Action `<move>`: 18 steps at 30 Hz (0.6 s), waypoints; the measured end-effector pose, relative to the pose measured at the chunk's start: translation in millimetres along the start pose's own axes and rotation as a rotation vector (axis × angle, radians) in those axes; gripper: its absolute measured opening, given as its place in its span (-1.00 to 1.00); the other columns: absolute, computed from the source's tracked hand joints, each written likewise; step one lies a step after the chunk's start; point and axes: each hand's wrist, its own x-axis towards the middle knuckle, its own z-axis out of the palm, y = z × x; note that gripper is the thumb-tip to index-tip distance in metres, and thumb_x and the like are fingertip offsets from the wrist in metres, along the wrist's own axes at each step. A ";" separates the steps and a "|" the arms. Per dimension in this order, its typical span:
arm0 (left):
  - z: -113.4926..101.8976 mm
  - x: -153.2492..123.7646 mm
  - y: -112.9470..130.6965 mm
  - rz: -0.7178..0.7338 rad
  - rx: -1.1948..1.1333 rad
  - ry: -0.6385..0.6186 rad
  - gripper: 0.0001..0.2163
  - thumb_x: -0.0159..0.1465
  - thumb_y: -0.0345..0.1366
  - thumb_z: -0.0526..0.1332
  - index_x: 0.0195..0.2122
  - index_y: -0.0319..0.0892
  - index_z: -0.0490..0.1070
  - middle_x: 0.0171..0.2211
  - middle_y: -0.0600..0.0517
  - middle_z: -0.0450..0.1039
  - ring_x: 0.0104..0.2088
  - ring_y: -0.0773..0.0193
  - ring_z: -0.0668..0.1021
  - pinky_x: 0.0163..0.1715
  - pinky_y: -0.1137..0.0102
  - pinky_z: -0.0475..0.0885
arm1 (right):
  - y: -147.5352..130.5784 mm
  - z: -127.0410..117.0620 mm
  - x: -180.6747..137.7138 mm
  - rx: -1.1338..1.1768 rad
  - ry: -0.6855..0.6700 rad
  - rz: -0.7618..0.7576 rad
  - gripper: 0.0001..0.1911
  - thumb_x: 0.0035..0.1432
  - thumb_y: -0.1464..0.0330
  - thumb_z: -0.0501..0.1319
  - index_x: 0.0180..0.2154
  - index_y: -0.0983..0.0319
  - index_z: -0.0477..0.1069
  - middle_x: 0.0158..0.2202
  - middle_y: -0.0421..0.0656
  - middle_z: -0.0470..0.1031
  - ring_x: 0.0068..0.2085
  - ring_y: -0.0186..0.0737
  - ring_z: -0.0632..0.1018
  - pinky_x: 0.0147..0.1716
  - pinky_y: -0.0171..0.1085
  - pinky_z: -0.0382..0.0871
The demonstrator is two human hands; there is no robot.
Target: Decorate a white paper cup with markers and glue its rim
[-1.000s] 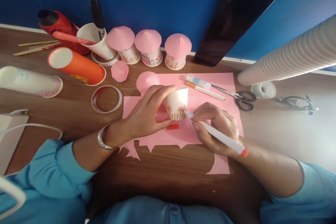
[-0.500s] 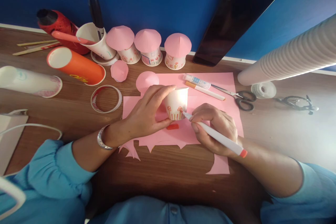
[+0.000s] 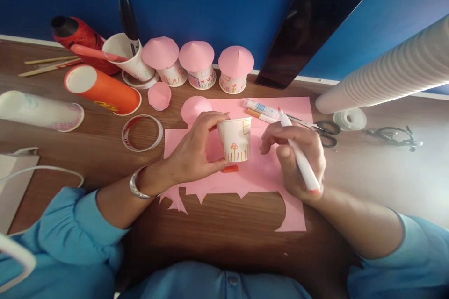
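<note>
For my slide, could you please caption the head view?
Left hand holding a flowered cup over pink paper, right hand a marker.

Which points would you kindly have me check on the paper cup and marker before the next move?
1. Left grip on the paper cup: ok, thumb and fingers hold it.
2. Right grip on the marker: ok, held.
3. Marker tip clear of the cup: ok, apart.
4. Cap over the tip: not ok, bare; the orange piece on the pink paper may be the cap.
5. Drawing on the cup's far side: cannot tell, hidden.
</note>
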 end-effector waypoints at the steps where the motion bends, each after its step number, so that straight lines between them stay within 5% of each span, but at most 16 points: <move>1: 0.7 -0.2 -1.1 0.000 -0.027 0.005 -0.16 0.23 -0.07 0.54 0.43 -0.02 0.13 0.30 -0.25 0.35 0.35 -0.10 0.49 0.28 -0.08 0.56 | 1.6 0.7 0.0 -0.002 0.004 0.047 -0.84 0.56 0.23 0.19 0.05 0.09 0.48 -0.20 -0.17 0.60 -0.35 -0.24 0.60 -0.23 -0.12 0.58; 5: 2.8 0.6 -2.4 0.008 -0.067 0.015 -0.19 0.23 -0.10 0.55 0.38 0.00 0.14 0.27 -0.24 0.36 0.35 -0.13 0.50 0.28 -0.10 0.57 | 4.5 0.1 1.9 0.000 -0.096 0.148 -0.71 0.47 0.40 0.24 0.15 0.05 0.37 0.21 -0.01 0.60 0.11 -0.05 0.69 0.09 0.04 0.62; 8: 3.5 1.8 -2.1 0.017 -0.073 0.031 -0.20 0.22 -0.08 0.56 0.36 0.01 0.15 0.24 -0.23 0.38 0.35 -0.16 0.51 0.28 -0.12 0.56 | 4.3 -2.6 4.6 0.030 -0.227 0.104 -0.51 0.38 0.46 0.28 0.24 0.02 0.25 0.44 0.05 0.41 0.48 0.12 0.43 0.35 0.29 0.44; 12: 4.5 1.7 -2.6 0.043 -0.074 0.046 -0.19 0.22 -0.09 0.57 0.36 0.00 0.13 0.23 -0.22 0.39 0.36 -0.16 0.51 0.28 -0.11 0.56 | 2.3 -4.0 8.2 0.010 -0.361 0.031 -0.33 0.27 0.55 0.30 0.31 0.03 0.18 0.51 0.07 0.29 0.58 0.17 0.26 0.49 0.42 0.22; 18: 3.5 1.7 -0.1 0.020 0.009 0.025 -0.15 0.22 -0.07 0.57 0.41 -0.01 0.12 0.29 -0.25 0.39 0.33 -0.16 0.52 0.27 -0.12 0.55 | 4.8 0.7 10.0 -0.144 -0.357 -0.049 -0.25 0.16 0.58 0.37 0.27 0.02 0.17 0.48 0.13 0.32 0.52 0.28 0.35 0.41 0.44 0.31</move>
